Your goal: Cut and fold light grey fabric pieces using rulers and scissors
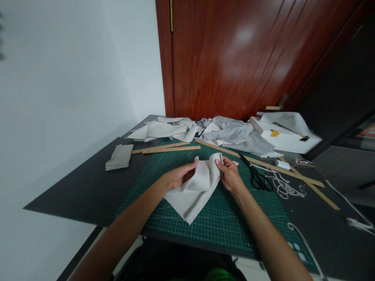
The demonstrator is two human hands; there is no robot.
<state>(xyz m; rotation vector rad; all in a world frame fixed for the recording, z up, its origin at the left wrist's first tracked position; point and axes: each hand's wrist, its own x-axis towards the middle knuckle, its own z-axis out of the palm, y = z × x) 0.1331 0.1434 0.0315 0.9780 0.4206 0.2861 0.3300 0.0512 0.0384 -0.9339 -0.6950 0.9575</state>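
Note:
A light grey-white piece of cloth (195, 195) is held up above the green cutting mat (231, 230). My left hand (183, 173) grips its upper left part, thumb on top and fingers hidden behind the fabric. At the cloth's upper right corner, my right hand (230, 171) pinches the edge between thumb and fingers. The cloth sags between the hands, and its lower corner points toward my body. A small pink piece (236, 163) shows just beside my right hand.
Black scissors (259, 179) and tangled white cord (284, 187) lie to the right. Wooden rulers (171, 149) cross the mat's far side. Folded cloth (119, 157) sits at the left; heaped fabric (234, 134) and a white box (287, 136) are at the back.

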